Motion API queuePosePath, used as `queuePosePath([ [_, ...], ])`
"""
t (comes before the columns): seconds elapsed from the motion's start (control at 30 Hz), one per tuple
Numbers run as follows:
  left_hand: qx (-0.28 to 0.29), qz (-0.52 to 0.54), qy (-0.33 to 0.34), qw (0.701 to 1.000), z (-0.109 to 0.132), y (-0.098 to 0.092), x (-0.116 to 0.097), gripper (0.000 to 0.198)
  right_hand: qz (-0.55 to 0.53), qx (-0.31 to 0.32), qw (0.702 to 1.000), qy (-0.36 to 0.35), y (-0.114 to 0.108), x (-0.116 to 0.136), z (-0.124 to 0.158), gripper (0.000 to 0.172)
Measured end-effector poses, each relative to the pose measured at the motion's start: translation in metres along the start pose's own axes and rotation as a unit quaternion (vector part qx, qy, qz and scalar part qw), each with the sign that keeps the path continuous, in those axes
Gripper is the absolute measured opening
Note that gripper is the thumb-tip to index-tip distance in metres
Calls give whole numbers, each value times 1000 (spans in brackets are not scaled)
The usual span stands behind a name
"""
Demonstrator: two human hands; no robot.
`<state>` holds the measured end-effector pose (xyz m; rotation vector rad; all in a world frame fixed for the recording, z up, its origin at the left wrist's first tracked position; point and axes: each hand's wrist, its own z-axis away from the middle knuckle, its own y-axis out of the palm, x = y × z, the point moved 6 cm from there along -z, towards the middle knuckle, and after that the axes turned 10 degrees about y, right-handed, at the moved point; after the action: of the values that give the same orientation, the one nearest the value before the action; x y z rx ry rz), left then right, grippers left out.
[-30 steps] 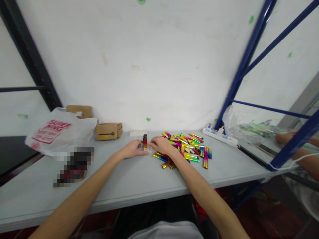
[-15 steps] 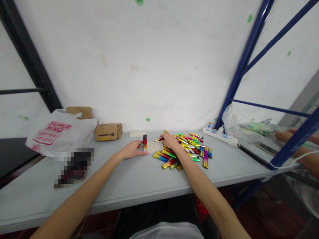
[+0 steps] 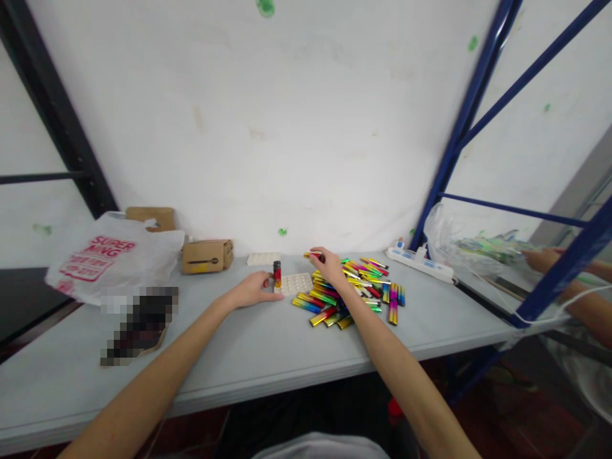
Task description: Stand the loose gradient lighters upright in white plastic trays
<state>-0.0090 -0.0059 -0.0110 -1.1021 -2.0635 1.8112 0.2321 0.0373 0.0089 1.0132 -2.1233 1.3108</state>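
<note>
My left hand (image 3: 253,291) grips the left end of a small white tray (image 3: 299,283) with rows of holes, thumb along its near side. At that end a dark red and black lighter (image 3: 277,275) stands upright, close to my fingertips. My right hand (image 3: 329,264) is raised just above the table behind the tray, pinching a gold and red lighter (image 3: 308,255) by one end. Under and beside my right forearm lies a loose pile of shiny multicoloured lighters (image 3: 329,298).
A second white tray (image 3: 262,258) lies against the wall. To the left are a cardboard box (image 3: 208,256), a white plastic bag (image 3: 119,255) and a blurred-out item (image 3: 138,325). On the right are a power strip (image 3: 421,264), a blue rack post (image 3: 449,153) and another person's arm (image 3: 578,293).
My right hand has lifted slightly from the pile with a lighter in its fingers. My left hand stays at the tray's left end beside the upright lighter.
</note>
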Motion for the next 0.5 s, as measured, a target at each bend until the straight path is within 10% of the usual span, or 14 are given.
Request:
queuePosePath([
  [0.5,-3,13,8,1000,0,0,-1,69,-402,163,898,79,24,29,18,44],
])
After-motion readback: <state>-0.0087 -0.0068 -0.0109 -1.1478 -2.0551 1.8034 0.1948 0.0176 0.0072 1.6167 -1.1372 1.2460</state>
